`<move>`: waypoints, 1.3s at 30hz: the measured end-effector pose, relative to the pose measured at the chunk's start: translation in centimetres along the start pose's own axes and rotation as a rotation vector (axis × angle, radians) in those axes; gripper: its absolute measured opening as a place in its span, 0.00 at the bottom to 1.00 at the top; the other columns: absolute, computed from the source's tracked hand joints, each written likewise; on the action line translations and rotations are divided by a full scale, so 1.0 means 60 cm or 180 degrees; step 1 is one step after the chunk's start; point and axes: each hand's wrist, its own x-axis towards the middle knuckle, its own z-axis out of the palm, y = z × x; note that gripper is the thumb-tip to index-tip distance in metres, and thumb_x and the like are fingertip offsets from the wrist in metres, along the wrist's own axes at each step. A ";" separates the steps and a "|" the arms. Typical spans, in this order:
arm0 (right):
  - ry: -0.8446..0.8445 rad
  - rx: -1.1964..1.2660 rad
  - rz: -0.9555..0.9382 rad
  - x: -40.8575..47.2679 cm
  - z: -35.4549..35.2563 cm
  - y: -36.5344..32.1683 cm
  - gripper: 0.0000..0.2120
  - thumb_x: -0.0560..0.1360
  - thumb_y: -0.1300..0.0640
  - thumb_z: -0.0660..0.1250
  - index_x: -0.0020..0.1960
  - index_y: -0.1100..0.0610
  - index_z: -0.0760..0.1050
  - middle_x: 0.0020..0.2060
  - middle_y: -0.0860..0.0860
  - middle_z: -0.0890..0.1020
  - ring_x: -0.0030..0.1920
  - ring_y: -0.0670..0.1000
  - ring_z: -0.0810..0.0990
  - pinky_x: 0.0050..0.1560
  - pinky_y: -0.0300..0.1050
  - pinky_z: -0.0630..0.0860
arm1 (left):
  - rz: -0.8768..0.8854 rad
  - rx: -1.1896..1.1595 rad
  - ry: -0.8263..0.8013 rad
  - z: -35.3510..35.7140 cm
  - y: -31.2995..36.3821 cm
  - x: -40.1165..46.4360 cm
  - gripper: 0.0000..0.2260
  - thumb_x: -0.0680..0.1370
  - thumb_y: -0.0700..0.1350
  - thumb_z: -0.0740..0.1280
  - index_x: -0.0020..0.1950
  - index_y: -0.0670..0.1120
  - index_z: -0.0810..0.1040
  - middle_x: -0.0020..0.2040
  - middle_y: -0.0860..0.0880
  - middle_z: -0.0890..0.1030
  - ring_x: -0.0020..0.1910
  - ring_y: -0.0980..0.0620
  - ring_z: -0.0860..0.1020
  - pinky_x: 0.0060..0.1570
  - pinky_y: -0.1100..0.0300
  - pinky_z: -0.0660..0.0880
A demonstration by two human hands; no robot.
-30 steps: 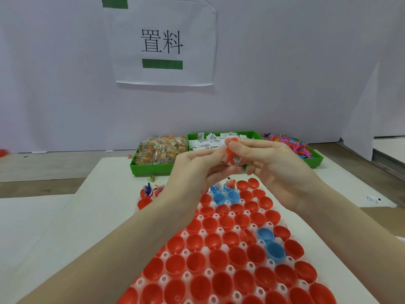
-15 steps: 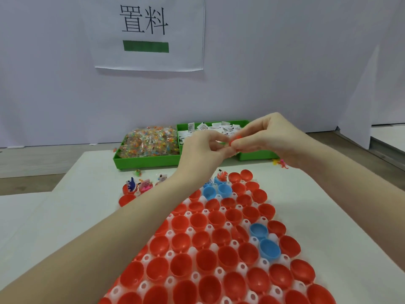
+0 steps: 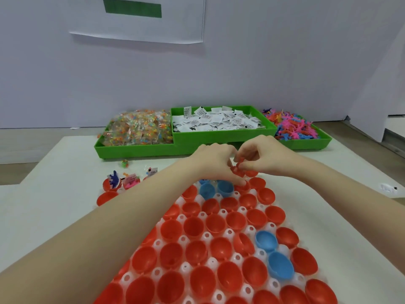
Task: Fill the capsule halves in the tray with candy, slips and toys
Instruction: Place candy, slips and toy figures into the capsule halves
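Note:
A white tray [image 3: 228, 234] holds several open red capsule halves and a few blue ones [image 3: 266, 239]. At the tray's far end, my left hand [image 3: 213, 163] and my right hand [image 3: 260, 155] meet over the last row. Between their fingertips they pinch a small red toy [image 3: 237, 166], low over a red half. Three halves at the far left [image 3: 114, 183] hold toys and slips. Behind stand green bins of candy [image 3: 138, 130], paper slips [image 3: 217, 122] and plastic toys [image 3: 293, 128].
A loose candy [image 3: 125, 163] lies on the white table before the candy bin. One red half [image 3: 107, 198] sits off the tray's left edge. A small label [image 3: 389, 188] lies at the table's right edge. A white wall with a paper sign stands behind.
Both hands have come down from chest height to the tray's far row, still pinching the red toy. The view has tilted downward.

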 end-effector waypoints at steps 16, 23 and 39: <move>0.0330 -0.0751 -0.0054 0.006 0.027 -0.002 0.11 0.65 0.67 0.71 0.44 0.55 0.84 0.38 0.55 0.82 0.41 0.56 0.80 0.42 0.50 0.78 | 0.0015 -0.0117 0.0273 0.025 0.003 0.006 0.28 0.66 0.55 0.75 0.58 0.42 0.71 0.52 0.46 0.79 0.52 0.46 0.76 0.53 0.51 0.72; 0.0166 -0.0076 -0.0032 0.005 0.024 0.019 0.15 0.65 0.63 0.75 0.51 0.56 0.78 0.36 0.47 0.80 0.40 0.47 0.80 0.35 0.32 0.71 | 0.0028 -0.0208 0.0293 0.026 0.002 0.003 0.30 0.67 0.55 0.75 0.61 0.43 0.69 0.54 0.47 0.79 0.54 0.48 0.76 0.56 0.51 0.71; 0.1306 0.1648 0.0302 0.000 -0.039 0.080 0.03 0.71 0.58 0.72 0.44 0.55 0.80 0.37 0.44 0.81 0.35 0.34 0.78 0.36 0.25 0.71 | -0.0040 -0.0479 0.0418 0.006 -0.012 -0.020 0.32 0.71 0.64 0.66 0.70 0.48 0.68 0.66 0.52 0.73 0.65 0.51 0.70 0.68 0.51 0.63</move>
